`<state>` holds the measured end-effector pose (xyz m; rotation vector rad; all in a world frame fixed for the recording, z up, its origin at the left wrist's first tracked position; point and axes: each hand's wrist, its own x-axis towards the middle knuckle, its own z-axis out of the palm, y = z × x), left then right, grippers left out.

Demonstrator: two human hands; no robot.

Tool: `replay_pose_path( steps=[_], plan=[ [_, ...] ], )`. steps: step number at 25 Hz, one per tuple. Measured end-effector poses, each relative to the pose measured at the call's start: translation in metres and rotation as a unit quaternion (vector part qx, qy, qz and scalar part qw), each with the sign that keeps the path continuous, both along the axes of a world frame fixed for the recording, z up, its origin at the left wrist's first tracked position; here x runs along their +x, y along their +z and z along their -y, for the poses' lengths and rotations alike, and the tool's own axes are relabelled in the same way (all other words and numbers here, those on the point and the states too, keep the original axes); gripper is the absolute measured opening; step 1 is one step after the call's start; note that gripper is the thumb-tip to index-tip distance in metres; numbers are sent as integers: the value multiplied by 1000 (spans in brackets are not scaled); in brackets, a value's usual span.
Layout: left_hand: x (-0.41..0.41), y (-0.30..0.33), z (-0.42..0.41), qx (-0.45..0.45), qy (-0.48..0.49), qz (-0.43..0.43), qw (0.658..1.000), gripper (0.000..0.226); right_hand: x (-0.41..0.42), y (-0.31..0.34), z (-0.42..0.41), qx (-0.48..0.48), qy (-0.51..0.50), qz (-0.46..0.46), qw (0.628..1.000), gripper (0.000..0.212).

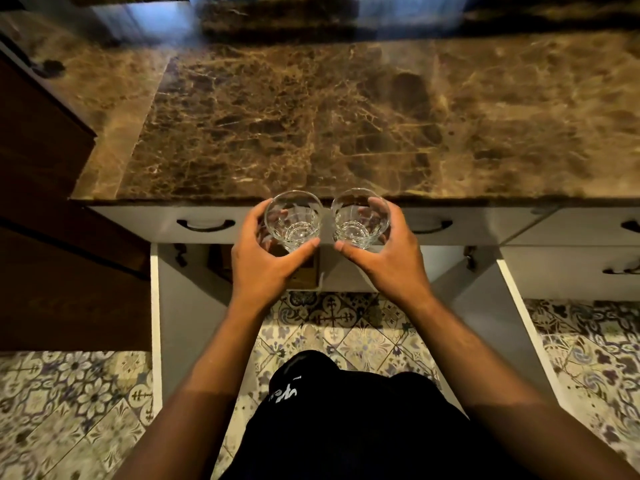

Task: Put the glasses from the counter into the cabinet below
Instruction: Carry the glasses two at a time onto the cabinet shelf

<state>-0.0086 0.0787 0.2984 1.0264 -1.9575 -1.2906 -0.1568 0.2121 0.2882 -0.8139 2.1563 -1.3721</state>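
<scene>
- Nearest, two bare forearms reach forward over a dark garment and the patterned floor tiles, which suggests the person stands square to the cabinet so both loads can go in together.
- The left hand curls round the left glass: thumb across the near side low on the base, fingers wrapped round the far side and showing through the glass.
- The right hand grips the right glass in mirror fashion, thumb near the base, fingertips hooked over the far wall close to the rim.
- Both glasses stand upright, mouths up, just beside each other between the two thumbs; I cannot tell whether they touch. Held low on the body, they likely stay steady for lowering.
- They hang in front of the counter edge, off the marble, above the open cabinet.
- Beyond the fingers, below them, the cabinet doors stand swung out to either side, leaving the way in open.
- Behind the fingertips runs a drawer front with a dark handle.
</scene>
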Motion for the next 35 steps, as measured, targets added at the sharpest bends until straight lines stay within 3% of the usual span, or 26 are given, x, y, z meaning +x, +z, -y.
replay_pose_path(
  steps=[10, 18, 27, 35],
  plan=[
    [36, -36, -93, 70, 9, 22, 997, 87, 31, -34, -85, 34, 11, 39, 999, 87],
    [43, -87, -99, 103, -4, 68, 992, 84, 47, -87, -100, 82, -17, 71, 994, 85],
    [30, -227, -74, 113, -6, 108, 988, 83, 47, -230, -76, 112, -70, 55, 990, 82],
    [-11, -403, -58, 121, 29, 92, 988, 84, -4, -404, -66, 128, -80, 10, 989, 85]
  ],
)
